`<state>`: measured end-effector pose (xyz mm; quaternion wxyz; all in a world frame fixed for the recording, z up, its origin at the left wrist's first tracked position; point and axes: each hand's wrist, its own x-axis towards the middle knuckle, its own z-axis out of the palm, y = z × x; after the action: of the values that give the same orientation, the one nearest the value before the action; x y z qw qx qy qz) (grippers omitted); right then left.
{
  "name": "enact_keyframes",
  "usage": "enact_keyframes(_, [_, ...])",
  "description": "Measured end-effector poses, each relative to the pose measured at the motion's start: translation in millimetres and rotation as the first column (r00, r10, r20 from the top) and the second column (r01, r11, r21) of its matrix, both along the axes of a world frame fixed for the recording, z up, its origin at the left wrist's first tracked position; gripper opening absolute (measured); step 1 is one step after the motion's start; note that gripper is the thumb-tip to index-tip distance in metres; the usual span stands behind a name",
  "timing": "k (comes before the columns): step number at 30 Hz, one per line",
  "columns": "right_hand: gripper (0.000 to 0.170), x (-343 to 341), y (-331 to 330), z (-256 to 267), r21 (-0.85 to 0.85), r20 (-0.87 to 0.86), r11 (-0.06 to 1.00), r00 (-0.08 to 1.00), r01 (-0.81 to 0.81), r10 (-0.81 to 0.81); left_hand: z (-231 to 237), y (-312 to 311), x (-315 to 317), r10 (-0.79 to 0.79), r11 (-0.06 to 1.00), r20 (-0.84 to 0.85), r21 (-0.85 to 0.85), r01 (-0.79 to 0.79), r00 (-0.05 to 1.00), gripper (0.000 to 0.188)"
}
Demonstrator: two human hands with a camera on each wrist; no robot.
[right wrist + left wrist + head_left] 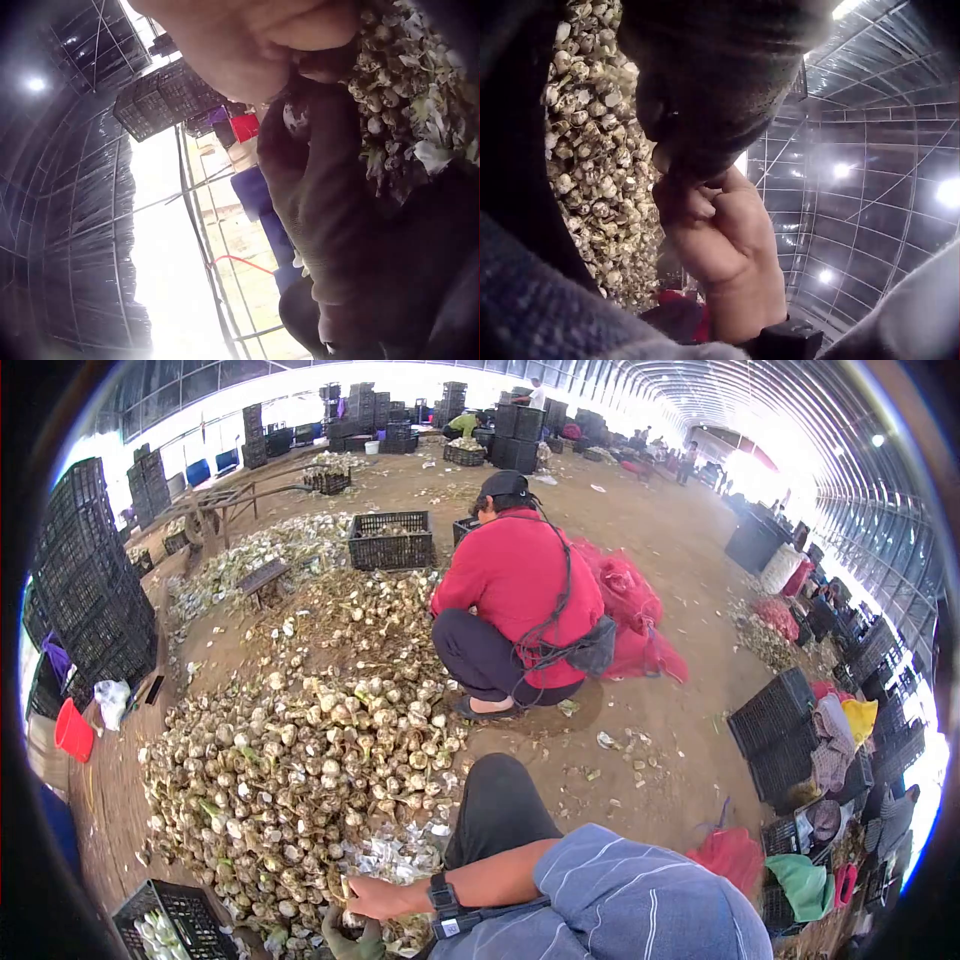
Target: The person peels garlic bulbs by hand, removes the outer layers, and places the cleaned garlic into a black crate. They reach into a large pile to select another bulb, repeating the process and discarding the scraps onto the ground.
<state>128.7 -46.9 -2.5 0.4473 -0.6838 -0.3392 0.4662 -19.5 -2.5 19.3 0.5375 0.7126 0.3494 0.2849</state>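
Note:
My left hand (352, 942), in a dark glove, grips a pale garlic bulb (297, 117); part of it shows between the gloved fingers in the right wrist view. Close against it is my bare right hand (378, 898), a black strap round its wrist. Its fingers (694, 206) curl in toward the glove in the left wrist view. I cannot tell what the right fingers hold, as the glove covers their tips. Both hands are low over the near edge of a large garlic heap (310, 760), beside loose white skins (395, 855).
A black crate (205, 920) with pale stems stands at the lower left. Ahead, a person in red (520, 585) squats by the heap, near another crate (392, 552) and red net bags (635, 610). Stacked crates (95, 580) rise at left; a red bucket (73, 732) lies below them.

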Motion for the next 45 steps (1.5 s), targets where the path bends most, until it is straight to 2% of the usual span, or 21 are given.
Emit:
enact_keyframes(3, [0.029,8,-9,30,-0.019,-0.174,0.999,0.984,-0.049,0.045,17,-2,2,0.023,0.964,0.094,-0.267,0.003,0.995,0.05])
enact_keyframes(4, [0.029,9,-9,29,0.031,-0.159,0.998,0.985,-0.057,0.062,23,0,1,0.011,0.955,0.084,-0.295,0.015,0.996,0.047])
enact_keyframes(7, [0.029,15,-9,5,0.171,-0.098,0.981,0.989,-0.096,0.114,25,2,-4,0.093,0.733,0.187,-0.677,0.06,0.978,0.047])
enact_keyframes(8, [0.031,17,-6,-15,0.212,-0.068,0.97,0.989,-0.117,0.135,14,5,-8,0.078,0.715,0.242,-0.689,0.115,0.967,0.047])
enact_keyframes(11, [0.038,22,-14,-21,0.256,-0.068,0.961,0.989,-0.108,0.129,8,5,-11,0.074,0.581,0.311,-0.786,0.212,0.948,0.047])
enact_keyframes(13, [0.044,31,-32,11,0.259,-0.176,0.959,0.971,-0.112,0.161,6,3,-8,0.064,0.573,0.33,-0.785,0.237,0.942,0.047])
enact_keyframes(14, [0.047,39,-44,51,0.262,-0.267,0.956,0.942,-0.131,0.202,-10,9,-13,0.042,0.561,0.345,-0.785,0.264,0.938,0.047])
enact_keyframes(15, [0.049,40,-45,52,0.25,-0.24,0.958,0.949,-0.143,0.204,-19,12,-15,0.021,0.547,0.36,-0.785,0.291,0.933,0.048])
enact_keyframes(16, [0.051,40,-46,52,0.237,-0.213,0.959,0.955,-0.155,0.207,-9,7,-10,0.011,0.618,0.335,-0.743,0.257,0.942,0.048])
enact_keyframes(18, [0.054,29,-29,-2,0.172,0.084,0.974,0.987,-0.151,0.138,9,-4,-1,-0.002,0.745,0.284,-0.64,0.191,0.959,0.049])
enact_keyframes(21, [0.057,25,-17,-1,0.04,0.096,0.986,0.983,-0.161,0.156,-7,-1,5,-0.068,0.897,0.175,-0.421,0.137,0.982,0.052])
enact_keyframes(22, [0.056,17,-19,2,0.081,0.173,0.993,0.982,-0.091,0.076,6,-8,10,-0.015,0.91,0.168,-0.406,0.083,0.986,0.046])
enact_keyframes(25, [0.051,26,-17,23,0.085,0.032,0.977,0.98,-0.197,0.195,-6,6,1,0.031,0.81,0.2,-0.578,0.093,0.979,0.031])
enact_keyframes(26, [0.044,20,-27,35,0.223,0.013,0.964,0.989,-0.145,0.145,0,-1,0,0.193,0.72,0.263,-0.693,0.045,0.945,0.025])
enact_keyframes(29, [0.042,20,-24,30,0.35,0.231,0.886,0.945,-0.304,0.233,-1,1,-14,0.298,0.536,0.265,-0.841,0.069,0.917,0.033])
enact_keyframes(30, [0.043,21,-23,28,0.381,0.305,0.852,0.918,-0.36,0.252,9,-5,-8,0.314,0.584,0.283,-0.81,0.051,0.906,0.037])
enact_keyframes(33, [0.039,22,-22,27,0.537,0.385,0.735,0.896,-0.413,0.221,4,-3,-12,0.292,0.566,0.269,-0.822,0.061,0.918,0.038])
enact_keyframes(36, [0.036,29,-21,41,0.528,0.413,0.663,0.843,-0.53,0.345,7,-6,-10,0.258,0.587,0.242,-0.808,0.047,0.935,0.038])
enact_keyframes(39, [0.032,28,-21,48,0.448,0.468,0.689,0.806,-0.57,0.362,10,-10,-8,0.198,0.649,0.206,-0.76,0.03,0.958,0.037])
enact_keyframes(42, [0.029,20,-25,34,0.443,0.413,0.81,0.889,-0.385,0.197,17,-18,-4,0.118,0.748,0.148,-0.663,0.009,0.982,0.037])
enact_keyframes(45, [0.027,15,-27,24,0.397,0.453,0.845,0.877,-0.359,0.16,32,-24,-4,0.115,0.768,0.064,-0.638,-0.048,0.991,0.036])
